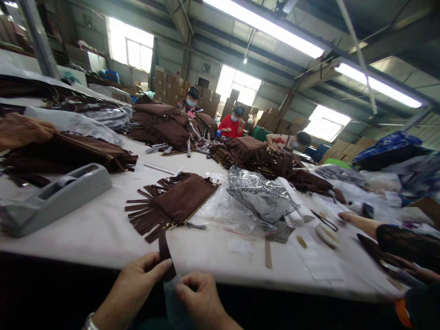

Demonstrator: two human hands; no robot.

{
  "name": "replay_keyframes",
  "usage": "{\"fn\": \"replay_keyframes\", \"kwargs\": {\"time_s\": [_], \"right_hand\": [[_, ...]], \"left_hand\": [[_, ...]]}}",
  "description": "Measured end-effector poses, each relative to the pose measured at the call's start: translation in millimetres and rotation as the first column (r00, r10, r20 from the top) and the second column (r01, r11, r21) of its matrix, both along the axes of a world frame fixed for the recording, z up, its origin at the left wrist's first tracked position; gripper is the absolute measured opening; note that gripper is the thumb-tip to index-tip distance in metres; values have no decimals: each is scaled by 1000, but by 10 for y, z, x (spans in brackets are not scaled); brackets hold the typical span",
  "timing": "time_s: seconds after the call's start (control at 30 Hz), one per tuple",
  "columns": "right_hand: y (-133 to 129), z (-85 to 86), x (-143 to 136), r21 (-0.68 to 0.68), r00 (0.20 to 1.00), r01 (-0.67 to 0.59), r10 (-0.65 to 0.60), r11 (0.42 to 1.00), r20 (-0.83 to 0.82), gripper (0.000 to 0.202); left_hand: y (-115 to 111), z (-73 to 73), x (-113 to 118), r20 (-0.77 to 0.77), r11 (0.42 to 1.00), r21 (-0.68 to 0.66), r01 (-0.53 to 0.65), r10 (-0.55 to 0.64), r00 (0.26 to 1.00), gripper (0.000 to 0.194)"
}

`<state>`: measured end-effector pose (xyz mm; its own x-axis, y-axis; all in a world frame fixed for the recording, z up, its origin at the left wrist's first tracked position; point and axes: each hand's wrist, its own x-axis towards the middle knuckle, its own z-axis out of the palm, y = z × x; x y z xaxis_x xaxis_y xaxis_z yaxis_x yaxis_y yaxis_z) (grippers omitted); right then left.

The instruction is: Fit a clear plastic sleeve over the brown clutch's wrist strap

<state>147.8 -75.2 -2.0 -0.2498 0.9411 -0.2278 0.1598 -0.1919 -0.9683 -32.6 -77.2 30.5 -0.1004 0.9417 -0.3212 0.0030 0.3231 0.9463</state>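
Observation:
A brown suede bag with fringe [175, 200] lies flat on the white table [99, 233] in front of me. Its dark brown strap [164, 250] runs from the bag down to the near edge. My left hand [140, 279] pinches the lower end of that strap between thumb and fingers. My right hand [199, 298] grips a small clear plastic piece [171, 293] right beside the strap end. The two hands almost touch at the table's near edge.
A grey tape dispenser [51, 197] sits left. Clear plastic bags [250, 201] and small tags lie right of the bag. Piles of brown fringed bags [165, 126] cover the far table. Another person's arm [385, 231] rests at right; three people work at the back.

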Motion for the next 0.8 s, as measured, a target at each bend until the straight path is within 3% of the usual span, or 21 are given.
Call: {"fn": "replay_keyframes", "kwargs": {"time_s": [0.23,0.47,0.8], "right_hand": [[14,-19,-15,-53,1000,30,-30,998,-2,20],[7,37,-22,-56,999,36,-36,998,1,15],[-1,-2,-38,-38,999,43,-44,998,-23,12]], "left_hand": [[-15,78,18,197,997,-73,-40,54,979,46],[-41,82,57,47,996,-65,-57,61,997,45],[-27,11,79,15,998,-31,-63,63,998,46]]}}
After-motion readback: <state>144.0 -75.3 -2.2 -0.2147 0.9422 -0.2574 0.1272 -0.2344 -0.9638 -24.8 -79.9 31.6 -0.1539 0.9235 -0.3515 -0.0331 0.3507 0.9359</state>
